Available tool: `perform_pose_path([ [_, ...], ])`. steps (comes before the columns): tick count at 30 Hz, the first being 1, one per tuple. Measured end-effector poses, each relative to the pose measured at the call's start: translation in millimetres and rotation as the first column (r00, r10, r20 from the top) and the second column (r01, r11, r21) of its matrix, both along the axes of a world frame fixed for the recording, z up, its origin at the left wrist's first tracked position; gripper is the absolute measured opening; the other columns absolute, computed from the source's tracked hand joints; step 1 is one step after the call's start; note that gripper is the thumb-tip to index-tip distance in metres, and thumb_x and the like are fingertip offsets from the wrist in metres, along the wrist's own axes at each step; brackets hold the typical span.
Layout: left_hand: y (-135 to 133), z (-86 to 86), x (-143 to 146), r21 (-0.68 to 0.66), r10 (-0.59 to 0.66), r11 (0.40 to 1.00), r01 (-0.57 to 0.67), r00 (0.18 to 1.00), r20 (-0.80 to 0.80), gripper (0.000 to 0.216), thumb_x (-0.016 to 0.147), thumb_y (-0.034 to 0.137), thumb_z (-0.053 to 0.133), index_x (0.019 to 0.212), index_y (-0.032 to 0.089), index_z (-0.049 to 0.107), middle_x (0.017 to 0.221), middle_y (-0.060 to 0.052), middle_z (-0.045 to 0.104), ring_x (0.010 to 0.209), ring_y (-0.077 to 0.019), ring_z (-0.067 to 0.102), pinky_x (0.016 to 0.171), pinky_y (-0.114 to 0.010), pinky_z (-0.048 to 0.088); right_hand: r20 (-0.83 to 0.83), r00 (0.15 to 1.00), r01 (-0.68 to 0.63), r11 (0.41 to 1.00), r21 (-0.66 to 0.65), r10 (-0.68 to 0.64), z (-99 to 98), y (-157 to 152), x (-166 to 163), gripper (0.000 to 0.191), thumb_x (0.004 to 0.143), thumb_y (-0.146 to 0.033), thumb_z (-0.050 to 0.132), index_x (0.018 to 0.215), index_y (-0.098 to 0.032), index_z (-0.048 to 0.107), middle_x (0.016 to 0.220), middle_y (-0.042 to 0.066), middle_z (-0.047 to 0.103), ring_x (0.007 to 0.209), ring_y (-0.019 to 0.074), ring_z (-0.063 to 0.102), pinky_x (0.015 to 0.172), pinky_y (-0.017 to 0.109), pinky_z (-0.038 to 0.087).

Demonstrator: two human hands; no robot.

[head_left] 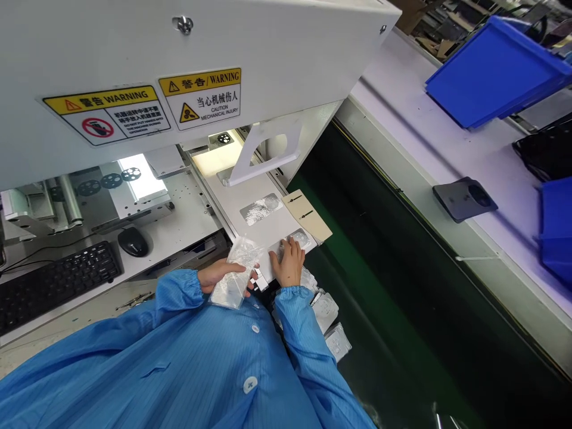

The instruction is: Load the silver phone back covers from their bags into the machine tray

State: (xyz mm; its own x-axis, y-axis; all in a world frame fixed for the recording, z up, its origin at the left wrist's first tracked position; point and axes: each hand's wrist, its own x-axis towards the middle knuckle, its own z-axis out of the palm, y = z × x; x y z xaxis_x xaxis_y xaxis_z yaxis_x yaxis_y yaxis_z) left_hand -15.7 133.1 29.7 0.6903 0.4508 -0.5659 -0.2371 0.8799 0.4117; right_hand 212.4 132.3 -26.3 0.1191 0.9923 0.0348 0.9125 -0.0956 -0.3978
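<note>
My left hand [220,275] is closed around a stack of clear plastic bags [235,275], held close to my blue smock. My right hand [288,262] lies on the white feed tray [268,229] of the machine, fingers stretched out and pressing one bagged part [300,238] flat near the tray's front edge. Farther up the same tray lies another bagged part [261,209]. A beige guide plate [307,214] sits along the tray's right side.
The white machine housing [179,59] with yellow warning labels hangs over the tray. A keyboard [53,283] and mouse [133,241] sit at left. More bagged parts [328,325] lie on the green conveyor belt [402,298]. Blue bins [496,71] stand on the far bench.
</note>
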Motion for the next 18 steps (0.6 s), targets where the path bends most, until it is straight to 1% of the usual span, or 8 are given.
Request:
perform_pose_path([
  [4,0.3,3.7,14.8,0.031,-0.08,0.996,0.079,0.996,0.038,0.049,0.077,0.028,0.071,0.121,0.01,0.061,0.098,-0.017,0.072,0.077,-0.0283,0.071,0.073,-0.044,0.057,0.004,0.999,-0.036,0.998,-0.061,0.036,0.3,-4.4,-1.7,0.049,0.09,-0.036,0.048,0.135,-0.014,0.05,0.15,0.015,0.039,0.143,0.0344,0.024,0.116,0.058,0.014],
  [6,-0.1,5.9,20.4,0.037,-0.112,0.993,0.111,0.992,0.048,0.05,0.077,0.028,0.071,0.121,0.01,0.061,0.098,-0.017,0.072,0.077,-0.0277,0.071,0.074,-0.044,0.056,-0.049,0.998,-0.039,0.998,-0.044,0.036,5.4,-4.7,-2.1,0.05,0.089,-0.034,0.049,0.135,-0.015,0.05,0.151,0.014,0.038,0.143,0.0343,0.024,0.116,0.058,0.015],
  [9,-1.7,12.5,27.9,0.047,-0.159,0.987,0.156,0.984,0.077,0.043,0.076,0.028,0.072,0.115,0.011,0.064,0.099,-0.015,0.071,0.078,-0.0254,0.07,0.077,-0.043,0.055,-0.295,0.955,0.014,0.997,0.076,0.009,26.3,-2.7,1.4,0.043,0.092,-0.038,0.044,0.128,-0.017,0.056,0.142,0.014,0.049,0.135,0.0299,0.04,0.111,0.05,0.031],
  [11,-5.4,16.8,33.4,0.075,-0.202,0.978,0.196,0.975,0.091,0.037,0.078,0.027,0.071,0.111,0.012,0.066,0.098,-0.014,0.071,0.078,-0.0235,0.069,0.079,-0.042,0.055,-0.514,0.858,0.045,0.995,0.09,0.007,48.0,-2.1,7.8,0.04,0.096,-0.042,0.038,0.116,-0.017,0.062,0.122,0.012,0.063,0.112,0.0239,0.059,0.096,0.039,0.046],
  [12,-8.7,17.9,36.2,0.089,-0.234,0.97,0.226,0.968,0.093,0.035,0.078,0.028,0.07,0.109,0.012,0.067,0.098,-0.013,0.071,0.077,-0.0229,0.068,0.079,-0.041,0.054,-0.597,0.802,0.016,0.998,0.058,0.022,59.7,-3.0,11.9,0.04,0.097,-0.045,0.037,0.109,-0.017,0.065,0.109,0.01,0.067,0.098,0.021,0.063,0.087,0.034,0.05],
  [14,-18.5,16.5,40.8,0.111,-0.299,0.951,0.288,0.95,0.088,0.032,0.079,0.028,0.07,0.108,0.014,0.068,0.098,-0.012,0.071,0.078,-0.0227,0.068,0.08,-0.041,0.054,-0.685,0.723,-0.145,0.989,-0.03,0.085,81.5,-7.9,20.4,0.039,0.096,-0.048,0.043,0.096,-0.018,0.068,0.088,0.005,0.069,0.079,0.0169,0.063,0.073,0.028,0.05],
  [16,-31.0,10.1,42.8,0.139,-0.356,0.929,0.342,0.93,0.087,0.031,0.079,0.03,0.07,0.107,0.015,0.068,0.095,-0.011,0.071,0.078,-0.0232,0.068,0.081,-0.041,0.053,-0.699,0.697,-0.307,0.947,-0.088,0.161,98.2,-16.6,26.3,0.036,0.093,-0.049,0.05,0.089,-0.019,0.068,0.077,0.001,0.066,0.071,0.0149,0.06,0.067,0.025,0.047],
  [18,-42.8,1.1,41.8,0.184,-0.402,0.905,0.383,0.912,0.085,0.03,0.078,0.03,0.072,0.104,0.015,0.069,0.092,-0.01,0.071,0.079,-0.0232,0.068,0.082,-0.041,0.052,-0.684,0.699,-0.383,0.917,-0.111,0.209,109.2,-27.4,27.7,0.035,0.094,-0.048,0.05,0.088,-0.018,0.068,0.074,0.0,0.064,0.069,0.0138,0.057,0.064,0.024,0.044],
])
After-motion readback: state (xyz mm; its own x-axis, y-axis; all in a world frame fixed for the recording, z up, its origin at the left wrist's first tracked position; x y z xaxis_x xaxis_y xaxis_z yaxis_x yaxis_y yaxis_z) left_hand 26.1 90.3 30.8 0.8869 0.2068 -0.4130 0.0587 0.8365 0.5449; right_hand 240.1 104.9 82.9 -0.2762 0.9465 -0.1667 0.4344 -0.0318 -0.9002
